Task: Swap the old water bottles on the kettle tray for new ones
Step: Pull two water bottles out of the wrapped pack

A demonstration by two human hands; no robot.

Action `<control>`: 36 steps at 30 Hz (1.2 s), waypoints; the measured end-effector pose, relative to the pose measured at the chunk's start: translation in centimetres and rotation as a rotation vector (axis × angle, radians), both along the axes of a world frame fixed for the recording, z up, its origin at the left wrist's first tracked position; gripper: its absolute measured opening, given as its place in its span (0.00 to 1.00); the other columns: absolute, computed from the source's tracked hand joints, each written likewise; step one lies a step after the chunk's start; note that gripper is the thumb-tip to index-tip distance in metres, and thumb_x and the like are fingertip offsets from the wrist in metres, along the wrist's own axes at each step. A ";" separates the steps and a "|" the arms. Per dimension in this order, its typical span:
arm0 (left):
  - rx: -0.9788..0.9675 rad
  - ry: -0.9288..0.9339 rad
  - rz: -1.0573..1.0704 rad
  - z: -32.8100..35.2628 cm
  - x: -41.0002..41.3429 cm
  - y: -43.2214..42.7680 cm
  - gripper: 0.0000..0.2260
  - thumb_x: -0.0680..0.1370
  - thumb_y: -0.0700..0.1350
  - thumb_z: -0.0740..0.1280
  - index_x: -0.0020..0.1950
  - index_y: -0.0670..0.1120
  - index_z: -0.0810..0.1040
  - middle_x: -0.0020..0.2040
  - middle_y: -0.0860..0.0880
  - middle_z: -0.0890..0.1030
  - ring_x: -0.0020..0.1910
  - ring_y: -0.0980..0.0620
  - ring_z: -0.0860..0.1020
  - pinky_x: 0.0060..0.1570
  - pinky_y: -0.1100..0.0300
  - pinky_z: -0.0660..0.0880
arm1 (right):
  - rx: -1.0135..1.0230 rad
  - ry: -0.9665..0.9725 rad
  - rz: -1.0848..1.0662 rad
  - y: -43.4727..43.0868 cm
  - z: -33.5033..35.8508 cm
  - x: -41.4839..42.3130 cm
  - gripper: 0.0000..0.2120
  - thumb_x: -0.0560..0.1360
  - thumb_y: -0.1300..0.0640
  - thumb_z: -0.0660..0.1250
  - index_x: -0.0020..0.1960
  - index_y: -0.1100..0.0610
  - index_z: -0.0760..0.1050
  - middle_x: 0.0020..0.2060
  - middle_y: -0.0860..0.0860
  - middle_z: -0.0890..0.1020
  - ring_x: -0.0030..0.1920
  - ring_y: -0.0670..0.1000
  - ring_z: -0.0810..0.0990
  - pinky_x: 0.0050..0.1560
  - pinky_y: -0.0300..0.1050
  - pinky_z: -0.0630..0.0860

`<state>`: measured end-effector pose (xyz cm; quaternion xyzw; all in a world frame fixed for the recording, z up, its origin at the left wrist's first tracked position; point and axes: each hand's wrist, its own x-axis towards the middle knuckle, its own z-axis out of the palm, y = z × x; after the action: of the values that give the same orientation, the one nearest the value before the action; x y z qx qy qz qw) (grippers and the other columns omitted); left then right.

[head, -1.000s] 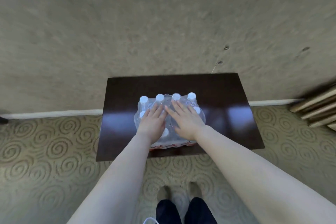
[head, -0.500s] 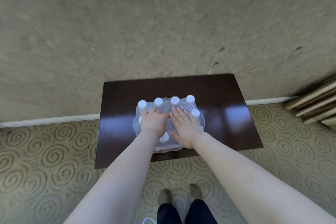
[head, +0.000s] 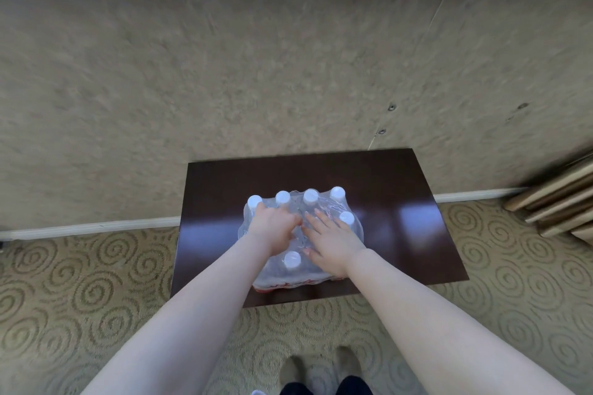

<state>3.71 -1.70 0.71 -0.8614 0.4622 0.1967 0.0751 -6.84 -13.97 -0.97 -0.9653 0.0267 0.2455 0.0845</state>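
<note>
A shrink-wrapped pack of water bottles (head: 301,253) sits on a small dark table (head: 401,202) pushed against the beige wall (head: 224,74), its white caps (head: 310,196) poking up through the plastic. The left hand (head: 272,228) is on top of the pack with its fingers curled and bunched into the wrap. The right hand (head: 333,239) lies flat beside it, fingers straight and slightly spread, pressing on the film. Swirl-patterned carpet (head: 80,282) covers the floor around the table.
</note>
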 end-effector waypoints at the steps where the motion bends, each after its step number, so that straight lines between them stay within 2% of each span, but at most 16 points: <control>1: -0.006 0.054 -0.006 0.7 0.3 0.1 0.15 0.81 0.48 0.61 0.68 0.53 0.71 0.63 0.45 0.73 0.56 0.44 0.78 0.51 0.52 0.67 | 0.004 0.007 0.001 0.0 0.1 0.0 0.28 0.83 0.46 0.50 0.79 0.55 0.52 0.81 0.52 0.46 0.80 0.53 0.41 0.77 0.55 0.42; 4: -0.024 0.217 -0.031 3.2 1.7 0.4 0.15 0.80 0.48 0.64 0.67 0.52 0.73 0.62 0.46 0.71 0.56 0.43 0.76 0.48 0.53 0.70 | 0.030 0.013 -0.023 0.0 0.3 0.2 0.27 0.83 0.47 0.51 0.78 0.56 0.56 0.81 0.50 0.48 0.80 0.52 0.42 0.77 0.54 0.44; 6: -0.044 0.240 -0.059 5.1 2.6 0.5 0.15 0.78 0.48 0.66 0.65 0.53 0.74 0.57 0.47 0.71 0.52 0.44 0.76 0.49 0.53 0.72 | 0.037 0.031 -0.028 0.1 0.5 0.3 0.26 0.82 0.48 0.52 0.78 0.56 0.57 0.81 0.50 0.49 0.80 0.52 0.43 0.76 0.55 0.46; 9: -0.090 0.245 -0.093 7.7 3.6 0.0 0.14 0.77 0.47 0.68 0.62 0.53 0.77 0.49 0.52 0.68 0.45 0.49 0.71 0.47 0.56 0.69 | 0.038 0.047 -0.029 0.1 1.0 0.7 0.27 0.82 0.49 0.54 0.78 0.57 0.56 0.80 0.50 0.52 0.80 0.53 0.45 0.75 0.57 0.53; 15: -0.168 0.234 -0.129 13.1 5.7 -1.6 0.12 0.73 0.47 0.71 0.55 0.54 0.81 0.48 0.54 0.74 0.52 0.51 0.74 0.54 0.55 0.74 | 0.097 0.069 -0.073 0.2 1.7 0.8 0.28 0.80 0.50 0.58 0.78 0.58 0.57 0.79 0.51 0.56 0.80 0.54 0.49 0.75 0.55 0.57; 17: -0.183 0.252 -0.130 14.7 6.4 -2.1 0.10 0.72 0.46 0.71 0.52 0.55 0.82 0.47 0.55 0.76 0.52 0.52 0.75 0.53 0.56 0.74 | 0.211 0.040 -0.162 0.3 2.0 1.0 0.28 0.79 0.50 0.62 0.76 0.57 0.61 0.76 0.54 0.65 0.77 0.56 0.59 0.73 0.53 0.62; 19: -0.201 0.296 -0.096 15.9 7.1 -2.3 0.09 0.70 0.46 0.71 0.49 0.57 0.82 0.48 0.57 0.78 0.52 0.53 0.76 0.51 0.57 0.72 | 0.456 -0.041 -0.340 0.4 2.5 1.2 0.29 0.74 0.51 0.69 0.73 0.54 0.64 0.67 0.51 0.74 0.66 0.52 0.71 0.65 0.48 0.68; 21: -0.220 0.363 -0.030 16.9 7.8 -2.3 0.08 0.69 0.49 0.71 0.46 0.59 0.82 0.49 0.59 0.79 0.51 0.56 0.77 0.49 0.57 0.73 | 0.676 -0.120 -0.485 0.5 3.5 1.6 0.36 0.69 0.52 0.74 0.73 0.48 0.61 0.57 0.40 0.75 0.58 0.44 0.72 0.57 0.40 0.68; 23: -0.228 0.415 0.012 17.6 8.2 -2.4 0.07 0.68 0.52 0.72 0.44 0.62 0.82 0.50 0.60 0.79 0.50 0.59 0.78 0.47 0.58 0.73 | 0.808 -0.143 -0.548 0.5 3.9 2.1 0.36 0.66 0.55 0.76 0.69 0.45 0.63 0.52 0.36 0.75 0.57 0.44 0.74 0.53 0.37 0.71; 26: -0.241 0.468 0.024 18.3 8.8 -2.6 0.07 0.68 0.52 0.73 0.44 0.62 0.83 0.54 0.58 0.80 0.50 0.57 0.81 0.45 0.62 0.74 | 0.947 -0.097 -0.589 0.4 4.1 2.6 0.35 0.66 0.59 0.78 0.68 0.47 0.65 0.57 0.44 0.78 0.62 0.49 0.77 0.62 0.48 0.75; 28: -0.257 0.501 0.041 18.4 9.2 -2.6 0.08 0.68 0.51 0.74 0.46 0.61 0.83 0.54 0.57 0.81 0.51 0.57 0.81 0.45 0.64 0.74 | 1.007 -0.080 -0.618 0.2 4.2 2.6 0.34 0.66 0.60 0.78 0.66 0.47 0.66 0.59 0.47 0.79 0.63 0.49 0.77 0.66 0.54 0.74; 30: -0.311 0.521 0.076 17.9 9.7 -2.4 0.10 0.69 0.51 0.74 0.49 0.60 0.84 0.53 0.56 0.83 0.52 0.57 0.81 0.49 0.63 0.76 | 1.053 -0.031 -0.641 0.0 4.4 2.7 0.32 0.66 0.60 0.78 0.64 0.45 0.68 0.58 0.46 0.81 0.61 0.48 0.78 0.64 0.55 0.76; 33: -0.573 0.549 0.178 16.0 9.4 -2.1 0.17 0.71 0.51 0.74 0.59 0.58 0.80 0.54 0.54 0.82 0.55 0.57 0.80 0.58 0.57 0.77 | 1.118 0.084 -0.695 -0.2 5.0 2.9 0.31 0.66 0.60 0.78 0.65 0.45 0.69 0.58 0.47 0.81 0.61 0.50 0.78 0.58 0.56 0.79; 34: -0.682 0.586 0.231 15.0 9.0 -1.9 0.22 0.72 0.51 0.74 0.65 0.58 0.76 0.58 0.53 0.80 0.59 0.57 0.79 0.62 0.55 0.75 | 1.158 0.108 -0.713 -0.2 5.2 3.0 0.31 0.67 0.61 0.77 0.64 0.44 0.70 0.59 0.47 0.82 0.61 0.50 0.79 0.55 0.54 0.80; 36: -0.813 0.720 0.377 12.5 7.9 -1.1 0.37 0.71 0.51 0.76 0.75 0.59 0.62 0.67 0.52 0.73 0.68 0.55 0.72 0.69 0.53 0.69 | 1.247 0.136 -0.739 -0.4 5.8 3.2 0.29 0.68 0.64 0.76 0.61 0.42 0.70 0.59 0.46 0.82 0.59 0.48 0.79 0.48 0.49 0.80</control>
<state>11.61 -2.82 13.17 -0.7672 0.3355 0.2944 -0.4606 -3.61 -14.38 4.86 -0.6483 0.2114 0.2300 0.6943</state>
